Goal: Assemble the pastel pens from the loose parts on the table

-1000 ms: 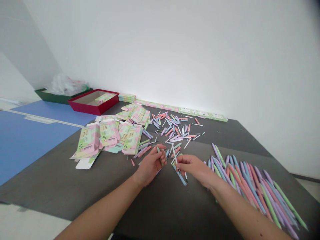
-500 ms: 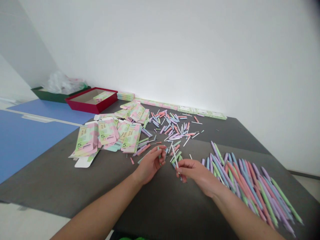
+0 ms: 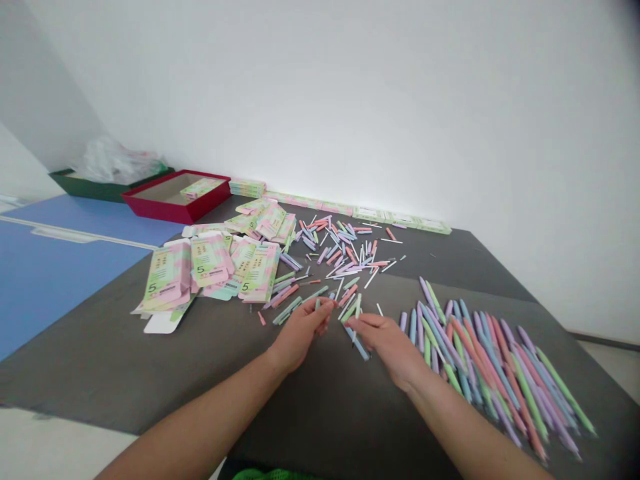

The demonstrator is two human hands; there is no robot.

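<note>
The left forearm (image 3: 200, 417) and right forearm (image 3: 465, 427) are angled inward, the left hand (image 3: 300, 339) is curled with its fingers turned rightward, and the right hand (image 3: 385, 345) is held palm-down, loosely bent, just apart from it.

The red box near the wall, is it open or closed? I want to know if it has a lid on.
Open: no lid covers the red box, its tan inside shows from above, and a pastel printed carton lies in it.
</note>
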